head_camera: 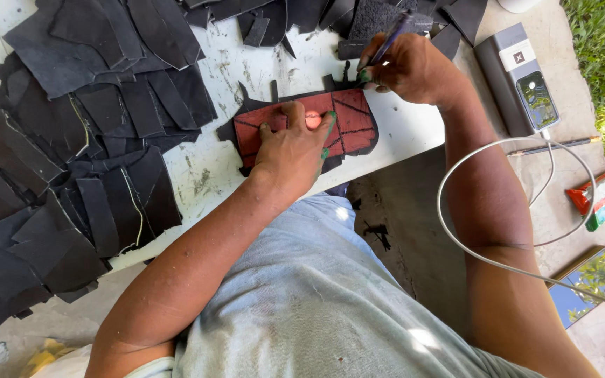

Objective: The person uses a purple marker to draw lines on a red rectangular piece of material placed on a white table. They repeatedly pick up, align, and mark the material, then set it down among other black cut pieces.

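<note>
Two hands, left hand flat on red template; right hand, pen

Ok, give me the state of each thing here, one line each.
Red template: flat on a dark piece, pinned by the left hand.
Pen: gripped in the right hand, tip at the template's top edge.
Dark cut pieces: heaped loose on the white table.
Power bank: cable plugged in.
Phone: lying face up.
</note>
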